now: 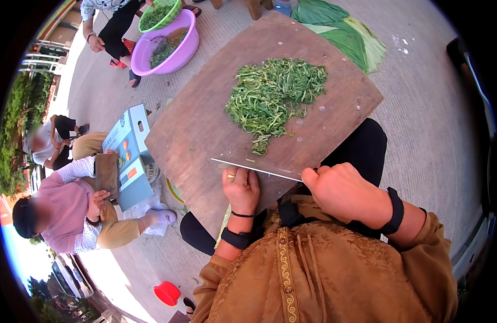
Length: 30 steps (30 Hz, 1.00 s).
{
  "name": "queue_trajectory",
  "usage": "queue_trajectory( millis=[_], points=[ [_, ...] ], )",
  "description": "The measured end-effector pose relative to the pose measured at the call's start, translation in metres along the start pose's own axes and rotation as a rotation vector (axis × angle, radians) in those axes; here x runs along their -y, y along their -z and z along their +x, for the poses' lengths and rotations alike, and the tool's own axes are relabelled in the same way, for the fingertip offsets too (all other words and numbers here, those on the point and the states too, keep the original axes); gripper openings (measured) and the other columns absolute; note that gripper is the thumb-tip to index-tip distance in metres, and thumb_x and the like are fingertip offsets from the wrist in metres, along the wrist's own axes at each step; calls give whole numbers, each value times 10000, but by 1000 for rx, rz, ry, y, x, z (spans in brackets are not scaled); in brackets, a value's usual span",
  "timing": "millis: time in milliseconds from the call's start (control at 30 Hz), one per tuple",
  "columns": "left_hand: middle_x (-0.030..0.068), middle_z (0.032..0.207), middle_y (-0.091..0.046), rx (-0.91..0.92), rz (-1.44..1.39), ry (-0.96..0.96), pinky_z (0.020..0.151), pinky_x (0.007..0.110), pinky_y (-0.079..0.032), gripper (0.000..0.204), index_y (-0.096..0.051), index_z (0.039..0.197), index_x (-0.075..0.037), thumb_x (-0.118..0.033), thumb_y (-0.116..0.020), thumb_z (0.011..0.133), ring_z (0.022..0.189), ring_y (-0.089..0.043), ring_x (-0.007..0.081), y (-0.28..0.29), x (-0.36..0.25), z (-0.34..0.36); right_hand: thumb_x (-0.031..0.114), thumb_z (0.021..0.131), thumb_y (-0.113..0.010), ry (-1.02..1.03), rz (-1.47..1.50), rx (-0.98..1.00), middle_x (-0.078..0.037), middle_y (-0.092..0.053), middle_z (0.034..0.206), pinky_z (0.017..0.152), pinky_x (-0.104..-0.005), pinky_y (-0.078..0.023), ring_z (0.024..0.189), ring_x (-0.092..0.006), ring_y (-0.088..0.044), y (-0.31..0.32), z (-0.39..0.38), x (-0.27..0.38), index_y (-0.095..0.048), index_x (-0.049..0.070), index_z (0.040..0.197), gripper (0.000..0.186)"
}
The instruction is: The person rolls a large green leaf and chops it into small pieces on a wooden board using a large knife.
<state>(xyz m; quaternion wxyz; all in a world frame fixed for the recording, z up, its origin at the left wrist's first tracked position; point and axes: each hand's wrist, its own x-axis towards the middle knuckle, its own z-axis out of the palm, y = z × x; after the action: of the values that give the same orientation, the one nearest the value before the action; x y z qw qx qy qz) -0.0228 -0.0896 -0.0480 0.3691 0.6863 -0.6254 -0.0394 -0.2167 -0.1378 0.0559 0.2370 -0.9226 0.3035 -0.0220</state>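
Note:
A large wooden chopping board (205, 124) rests across my lap. A heap of chopped green vegetable strips (275, 94) lies on its far half. My right hand (340, 188) is closed on the handle of a cleaver (256, 170), whose thin blade runs left along the near part of the board, edge down. My left hand (241, 188), with a ring and a black wristband, is a loose fist resting on the board right beside the blade, touching it from the near side.
A purple basin (175, 51) with greens in water and a green basket (161, 16) stand on the concrete at the far left by a seated person. Large green leaves (345, 35) lie beyond the board. Another person (71, 212) sits at my left with a cardboard box (131, 156). A red cup (167, 293) lies near.

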Motion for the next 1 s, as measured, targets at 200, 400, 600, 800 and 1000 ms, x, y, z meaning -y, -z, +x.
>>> queue_trajectory(
  millis=[200,400,600,800,1000],
  points=[
    [107,669,-498,20,-10,3,592,344,-395,89,-534,674,-10,27,-543,593,644,-465,282,-1,0,-2,66,629,-482,-61,-36,157,-144,-472,519,395,-361,-393,456,-286,-499,10,-3,3,-399,-8,691,127],
    [108,666,-494,-39,1,-48,599,354,-397,109,-536,690,-13,26,-538,589,645,-463,289,-3,2,-2,44,616,-500,-54,6,237,-145,-492,511,400,-354,-406,479,-295,-528,5,25,13,-391,-20,726,168],
    [105,726,-519,-33,18,-101,624,346,-405,140,-557,733,-22,16,-544,599,687,-476,289,-1,1,-5,50,631,-510,4,1,175,-135,-537,555,432,-351,-440,511,-271,-563,-7,38,18,-419,-7,709,132],
    [97,760,-524,-4,38,-58,639,331,-407,135,-566,738,-28,7,-554,609,712,-479,266,3,-1,-5,33,596,-527,-20,-51,-21,-138,-517,532,421,-375,-421,497,-298,-542,-10,27,6,-415,-10,698,157],
    [102,703,-519,-27,26,4,602,333,-403,147,-559,744,-27,22,-545,606,673,-483,277,1,1,-7,50,624,-491,-6,-3,41,-155,-496,575,417,-363,-404,491,-301,-514,3,11,10,-405,-5,694,124]
  ],
)
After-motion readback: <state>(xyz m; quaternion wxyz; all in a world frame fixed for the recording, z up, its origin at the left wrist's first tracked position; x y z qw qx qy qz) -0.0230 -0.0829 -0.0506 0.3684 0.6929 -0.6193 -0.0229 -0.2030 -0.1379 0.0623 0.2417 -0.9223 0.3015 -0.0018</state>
